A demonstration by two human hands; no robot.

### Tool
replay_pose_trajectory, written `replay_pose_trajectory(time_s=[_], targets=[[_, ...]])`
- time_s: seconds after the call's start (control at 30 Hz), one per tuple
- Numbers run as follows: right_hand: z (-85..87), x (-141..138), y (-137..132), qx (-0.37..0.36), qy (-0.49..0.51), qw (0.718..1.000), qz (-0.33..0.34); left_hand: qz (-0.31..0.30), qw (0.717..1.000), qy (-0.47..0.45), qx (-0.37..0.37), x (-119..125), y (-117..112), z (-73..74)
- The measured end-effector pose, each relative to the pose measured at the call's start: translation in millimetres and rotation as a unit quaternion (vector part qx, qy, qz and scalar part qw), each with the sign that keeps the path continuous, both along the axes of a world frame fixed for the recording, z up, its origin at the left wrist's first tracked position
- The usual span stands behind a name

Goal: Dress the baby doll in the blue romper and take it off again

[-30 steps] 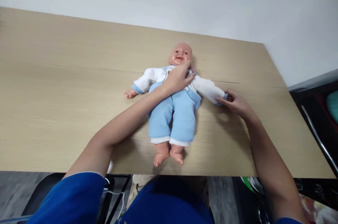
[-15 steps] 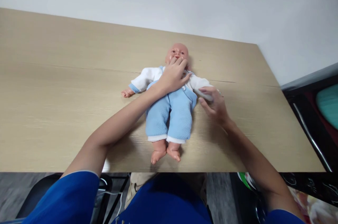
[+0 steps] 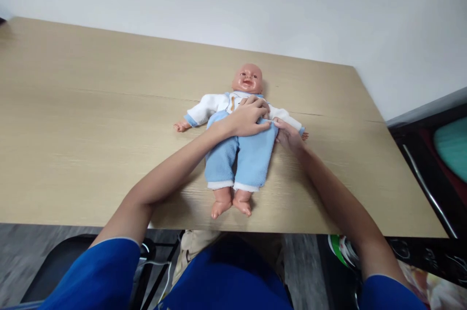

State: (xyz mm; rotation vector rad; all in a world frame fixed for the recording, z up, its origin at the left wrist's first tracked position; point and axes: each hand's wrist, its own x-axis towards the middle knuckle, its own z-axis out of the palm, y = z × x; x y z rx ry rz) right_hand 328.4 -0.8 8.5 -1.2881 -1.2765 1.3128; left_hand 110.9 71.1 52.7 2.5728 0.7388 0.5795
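Note:
A baby doll (image 3: pixel 239 154) in a white top and light blue overalls lies on its back on the wooden table (image 3: pixel 91 120), head away from me. My left hand (image 3: pixel 248 118) rests on its chest, fingers curled into the clothing at the bib. My right hand (image 3: pixel 290 137) is at the doll's side just below its outstretched sleeve, with fingertips closed on the edge of the blue overalls. The doll's bare feet (image 3: pixel 231 207) point toward the table's near edge. Its other arm (image 3: pixel 197 114) lies stretched out to the left.
A white wall rises behind the table. Dark furniture with a teal object (image 3: pixel 450 147) stands to the right of the table. Below the near edge are a black chair frame (image 3: pixel 69 251) and cables.
My right hand let go of the doll's sleeve cuff and moved in to the doll's side. My left hand slid down from the chin to the chest.

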Motion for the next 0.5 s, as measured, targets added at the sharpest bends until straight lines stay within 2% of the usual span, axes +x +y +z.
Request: replay_pose_trajectory(time_s=[0.17, 0.3, 0.4, 0.5], targets=[[-3.9, -7.6, -5.2, -0.009, 0.016, 1.0, -0.019, 0.042, 0.997, -0.017, -0.065, 12.0, 4.1, -0.3], [-10.1, -10.2, -10.8, 0.044, -0.012, 0.998, -0.033, 0.075, 0.993, -0.07, -0.054, 9.8, 2.7, -0.8], [-16.6, -9.5, -15.3, 0.091, -0.031, 0.994, -0.042, 0.102, 0.986, -0.133, -0.019, -10.9, -4.3, -1.5], [-24.7, -7.5, -17.6, 0.106, -0.051, 0.992, -0.053, 0.145, 0.971, -0.191, -0.008, -47.5, -14.1, -11.8]])
